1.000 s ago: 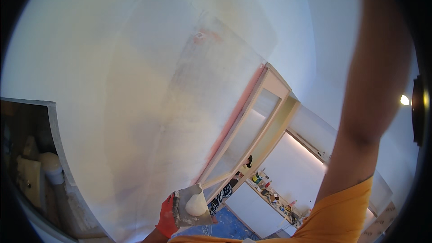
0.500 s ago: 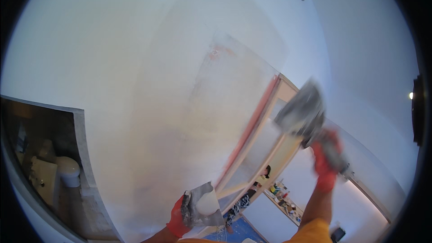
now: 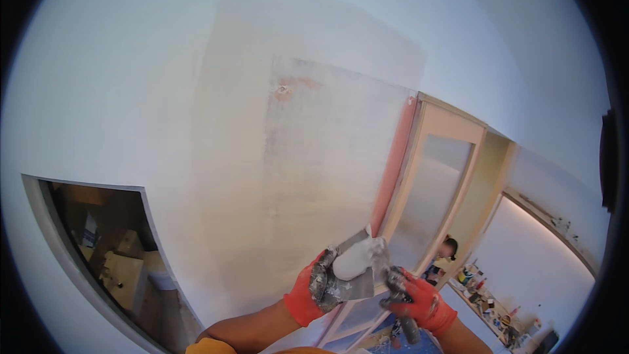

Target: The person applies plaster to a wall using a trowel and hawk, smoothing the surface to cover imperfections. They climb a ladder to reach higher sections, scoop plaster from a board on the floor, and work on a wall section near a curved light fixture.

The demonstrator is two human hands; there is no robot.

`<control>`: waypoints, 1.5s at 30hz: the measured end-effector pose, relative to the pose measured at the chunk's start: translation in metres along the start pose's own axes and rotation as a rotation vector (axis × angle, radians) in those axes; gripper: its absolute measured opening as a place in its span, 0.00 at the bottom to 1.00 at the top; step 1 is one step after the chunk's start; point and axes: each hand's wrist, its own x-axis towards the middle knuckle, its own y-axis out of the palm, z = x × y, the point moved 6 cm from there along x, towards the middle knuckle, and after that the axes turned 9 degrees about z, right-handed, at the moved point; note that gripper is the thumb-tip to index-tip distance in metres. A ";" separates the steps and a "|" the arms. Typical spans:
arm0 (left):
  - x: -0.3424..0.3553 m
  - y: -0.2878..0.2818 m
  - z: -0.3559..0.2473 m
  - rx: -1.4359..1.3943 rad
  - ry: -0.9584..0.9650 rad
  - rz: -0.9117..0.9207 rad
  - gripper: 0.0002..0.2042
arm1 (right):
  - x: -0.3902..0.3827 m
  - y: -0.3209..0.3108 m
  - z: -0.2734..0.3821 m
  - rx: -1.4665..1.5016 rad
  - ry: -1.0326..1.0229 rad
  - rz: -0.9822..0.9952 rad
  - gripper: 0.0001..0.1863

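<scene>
In front of the wall, low in the middle, my left hand [image 3: 305, 296] wears an orange glove with dark, plaster-smeared fingers. It grips a flat metal plate [image 3: 352, 289] by its left side. A smooth white lump of filler [image 3: 355, 259] lies on the plate. My right hand [image 3: 422, 303], gloved alike, is closed around a putty knife [image 3: 411, 332], whose grey handle points down. The knife's whitish, smeared blade meets the right side of the filler; its exact edge is blurred.
Behind my hands rises a pale wall with a beige skimmed patch [image 3: 229, 124]. A wooden door frame [image 3: 401, 183] with a pink strip stands right of it. Further off are a person [image 3: 448, 249] and a cluttered counter [image 3: 481, 301]. An opening [image 3: 98, 223] at left shows a basin.
My right hand has brought the putty knife down and left from high at the right to the filler. The plate has moved up and right, and the view has turned.
</scene>
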 end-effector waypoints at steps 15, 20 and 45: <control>-0.033 -0.028 -0.004 0.352 0.195 -0.183 0.18 | -0.182 0.210 -0.053 2.131 0.734 -0.816 0.14; -0.026 -0.029 0.005 0.386 0.231 -0.339 0.20 | -0.222 0.166 -0.092 1.469 0.918 -1.314 0.16; -0.077 0.004 -0.099 1.688 0.498 -0.202 0.24 | -0.023 0.095 -0.056 1.778 0.069 -0.787 0.07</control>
